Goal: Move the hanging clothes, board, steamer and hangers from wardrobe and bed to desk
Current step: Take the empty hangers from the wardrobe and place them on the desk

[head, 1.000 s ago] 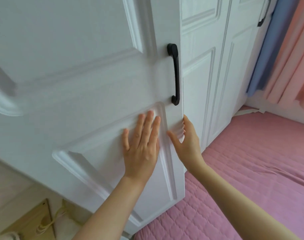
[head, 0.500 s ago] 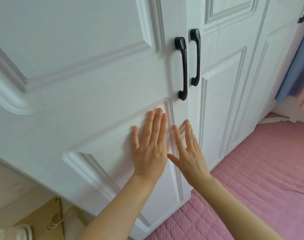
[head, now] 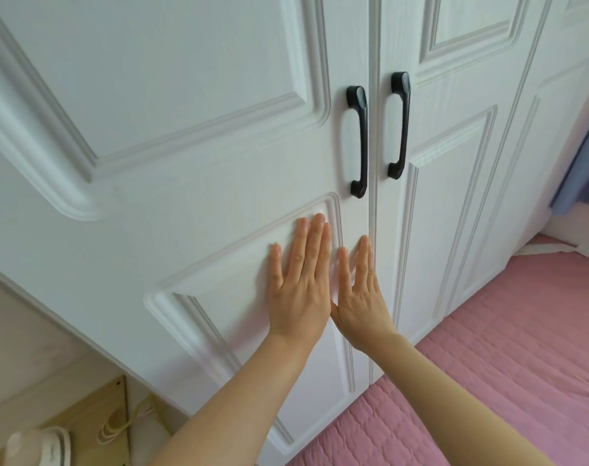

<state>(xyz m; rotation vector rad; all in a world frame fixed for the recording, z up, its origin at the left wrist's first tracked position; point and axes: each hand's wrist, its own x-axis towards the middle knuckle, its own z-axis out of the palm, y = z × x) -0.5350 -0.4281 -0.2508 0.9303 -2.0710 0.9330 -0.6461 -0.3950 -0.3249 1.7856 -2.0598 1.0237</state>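
The wardrobe doors meet flush. Below its black handles, the left hand and right hand press flat, fingers spread, grasping nothing.

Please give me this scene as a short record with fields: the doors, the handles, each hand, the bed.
wardrobe door: left white door, appears closed against the right door
handles: two black handles, side by side at the seam
left hand: flat on the left door, fingers spread upward, holding nothing
right hand: flat on the same door near its edge, holding nothing
bed: pink quilted cover, lower right
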